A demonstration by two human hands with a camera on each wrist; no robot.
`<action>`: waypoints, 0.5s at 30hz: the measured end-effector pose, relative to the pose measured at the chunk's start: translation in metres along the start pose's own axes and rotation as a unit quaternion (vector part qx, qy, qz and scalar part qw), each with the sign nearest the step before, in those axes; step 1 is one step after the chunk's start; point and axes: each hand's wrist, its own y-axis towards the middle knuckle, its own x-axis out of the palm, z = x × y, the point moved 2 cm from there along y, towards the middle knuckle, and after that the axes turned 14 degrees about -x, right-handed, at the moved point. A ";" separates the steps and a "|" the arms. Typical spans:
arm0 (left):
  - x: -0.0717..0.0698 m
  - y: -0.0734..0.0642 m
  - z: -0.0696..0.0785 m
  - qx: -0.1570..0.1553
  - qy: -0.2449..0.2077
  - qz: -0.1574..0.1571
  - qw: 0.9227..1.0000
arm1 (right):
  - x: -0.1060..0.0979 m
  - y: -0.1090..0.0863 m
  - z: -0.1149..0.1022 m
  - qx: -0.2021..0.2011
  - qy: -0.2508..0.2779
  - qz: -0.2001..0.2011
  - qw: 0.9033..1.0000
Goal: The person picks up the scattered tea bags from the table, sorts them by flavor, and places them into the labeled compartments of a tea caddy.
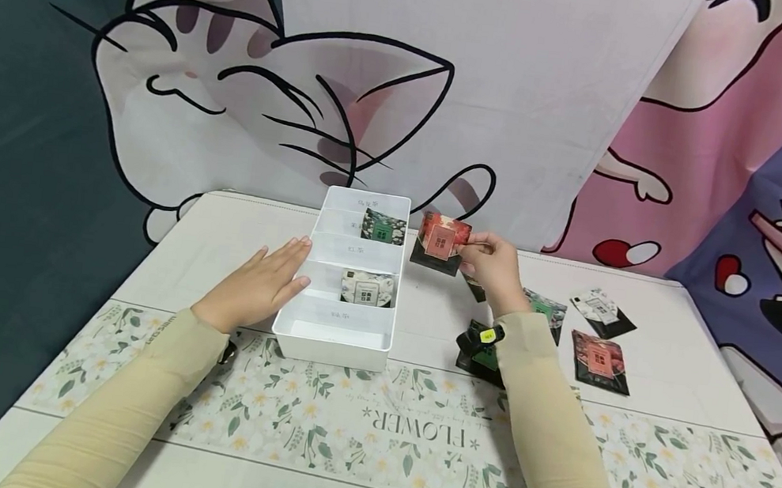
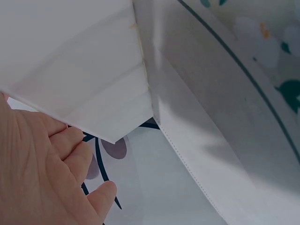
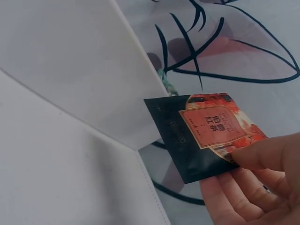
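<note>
A white divided box (image 1: pixel 331 355) stands on the table, its compartments marked with printed characters. Fingers straight, my left hand (image 1: pixel 254 287) touches the box's left side; the left wrist view shows it against the box wall (image 2: pixel 89 79). My right hand (image 1: pixel 495 272) pinches a red and black tea sachet (image 1: pixel 440 241) by its edge, just right of the box and apart from it. In the right wrist view, thumb and fingers grip the sachet (image 3: pixel 211 131) beside the box wall. A green sachet (image 1: pixel 383 229) sits in a rear compartment, a white sachet (image 1: pixel 366 289) in one nearer the front.
More sachets lie right of the box: a white one (image 1: pixel 602 307), a red one (image 1: pixel 599 363), a green one (image 1: pixel 550 310) and another green one (image 1: pixel 486 357) partly under my right wrist. A cat-printed cloth (image 1: pixel 520 106) hangs behind the table.
</note>
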 end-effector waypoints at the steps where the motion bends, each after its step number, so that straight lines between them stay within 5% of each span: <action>1: 0.000 0.000 0.000 0.001 0.000 0.000 1.000 | 0.001 0.000 -0.002 -0.004 0.004 0.004 1.000; 15: 0.001 0.001 -0.001 0.000 0.010 0.003 1.000 | 0.018 -0.001 -0.025 -0.047 0.064 0.023 0.997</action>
